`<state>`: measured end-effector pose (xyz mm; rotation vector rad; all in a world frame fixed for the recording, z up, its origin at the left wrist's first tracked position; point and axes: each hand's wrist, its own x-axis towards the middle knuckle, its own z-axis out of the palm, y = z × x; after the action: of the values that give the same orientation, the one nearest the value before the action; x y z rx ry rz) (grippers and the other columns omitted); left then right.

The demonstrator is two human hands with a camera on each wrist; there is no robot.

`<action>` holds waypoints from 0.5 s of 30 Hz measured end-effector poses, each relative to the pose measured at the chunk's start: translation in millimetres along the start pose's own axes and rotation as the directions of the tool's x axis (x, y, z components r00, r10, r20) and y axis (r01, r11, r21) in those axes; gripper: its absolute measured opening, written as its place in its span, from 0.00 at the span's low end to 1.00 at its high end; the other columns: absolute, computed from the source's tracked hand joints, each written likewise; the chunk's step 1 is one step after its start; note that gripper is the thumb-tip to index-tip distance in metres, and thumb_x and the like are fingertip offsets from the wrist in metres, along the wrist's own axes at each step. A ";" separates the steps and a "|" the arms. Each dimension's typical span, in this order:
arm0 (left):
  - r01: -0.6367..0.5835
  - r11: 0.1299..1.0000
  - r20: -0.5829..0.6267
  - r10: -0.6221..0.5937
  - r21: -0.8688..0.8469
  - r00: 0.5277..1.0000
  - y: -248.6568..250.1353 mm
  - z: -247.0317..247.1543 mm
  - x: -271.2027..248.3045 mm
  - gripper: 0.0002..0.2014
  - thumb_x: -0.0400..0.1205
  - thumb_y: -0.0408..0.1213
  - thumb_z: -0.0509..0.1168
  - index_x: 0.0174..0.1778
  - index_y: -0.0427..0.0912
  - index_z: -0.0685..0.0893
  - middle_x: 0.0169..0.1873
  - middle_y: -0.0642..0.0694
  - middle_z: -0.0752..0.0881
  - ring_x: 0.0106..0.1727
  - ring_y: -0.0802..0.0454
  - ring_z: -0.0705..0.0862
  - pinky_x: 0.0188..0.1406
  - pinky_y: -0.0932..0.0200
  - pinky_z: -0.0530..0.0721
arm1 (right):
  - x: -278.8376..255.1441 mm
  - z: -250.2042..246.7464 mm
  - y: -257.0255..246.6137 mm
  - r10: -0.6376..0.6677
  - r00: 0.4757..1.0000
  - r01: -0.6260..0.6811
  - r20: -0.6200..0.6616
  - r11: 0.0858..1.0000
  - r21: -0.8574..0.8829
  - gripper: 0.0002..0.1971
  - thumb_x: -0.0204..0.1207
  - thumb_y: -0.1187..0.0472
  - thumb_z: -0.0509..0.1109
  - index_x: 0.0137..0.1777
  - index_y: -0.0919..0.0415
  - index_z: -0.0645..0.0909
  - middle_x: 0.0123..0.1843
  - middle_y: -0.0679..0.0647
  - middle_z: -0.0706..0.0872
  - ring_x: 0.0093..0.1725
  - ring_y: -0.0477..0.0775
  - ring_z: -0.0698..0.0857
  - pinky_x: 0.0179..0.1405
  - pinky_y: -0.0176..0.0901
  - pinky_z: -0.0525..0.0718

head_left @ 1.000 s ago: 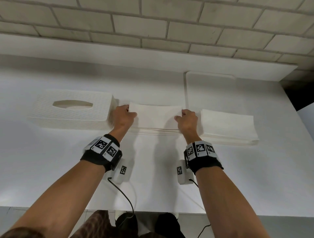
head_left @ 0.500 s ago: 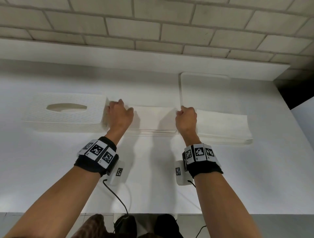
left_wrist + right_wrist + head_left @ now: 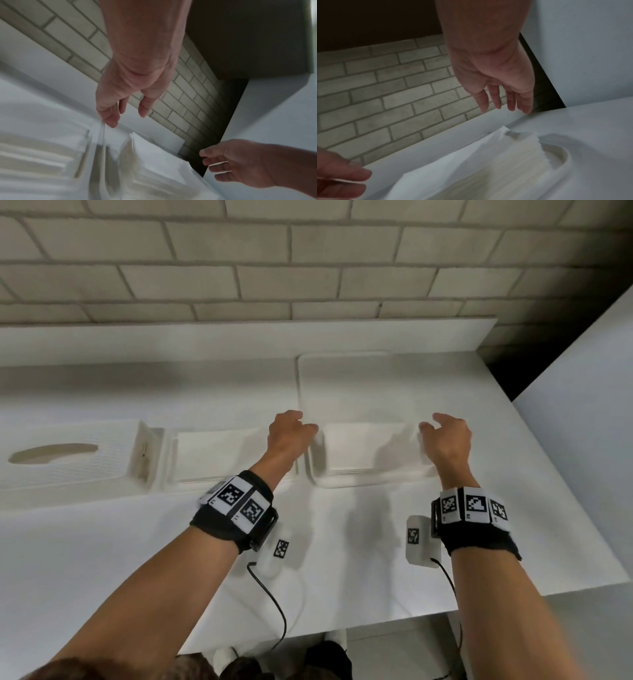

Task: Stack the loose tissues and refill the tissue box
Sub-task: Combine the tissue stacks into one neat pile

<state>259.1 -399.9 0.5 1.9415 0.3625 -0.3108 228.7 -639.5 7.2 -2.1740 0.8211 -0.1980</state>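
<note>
Two stacks of tissues lie side by side on the bench (image 3: 342, 542): the left stack (image 3: 219, 455) just beside the tissue box (image 3: 68, 463), the right stack (image 3: 370, 453) sitting on a shallow tray (image 3: 342, 483). Both hands bracket the right stack, left hand (image 3: 287, 436) and right hand (image 3: 445, 440), each grip loose with fingers relaxed and holding nothing, seemingly poised at its ends to square or lift it.

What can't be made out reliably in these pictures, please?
Tissue box: the head view's left edge cuts it off, and its contents are unseen.
Right tissue stack: blurred in every view, so the sheet count is unreadable.
Left hand and right hand: whether either pinches a sheet is unclear, because the wrist views are too blurred.
</note>
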 end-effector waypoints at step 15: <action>0.259 0.966 -0.040 -0.259 0.020 0.965 0.1 52.0 9.5 0.12 0.74 0.34 0.73 0.32 0.39 0.75 0.29 0.45 0.81 0.37 0.45 0.83 0.37 0.58 0.80 | 31.4 28.4 31.0 0.047 0.980 -0.017 0.196 0.988 -0.153 0.29 0.75 0.59 0.75 0.76 0.64 0.74 0.71 0.63 0.82 0.71 0.65 0.79 0.73 0.54 0.75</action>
<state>265.3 -447.0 -22.8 1.9273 0.6428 -0.4507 248.9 -655.9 -38.4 -2.2752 0.7776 0.1004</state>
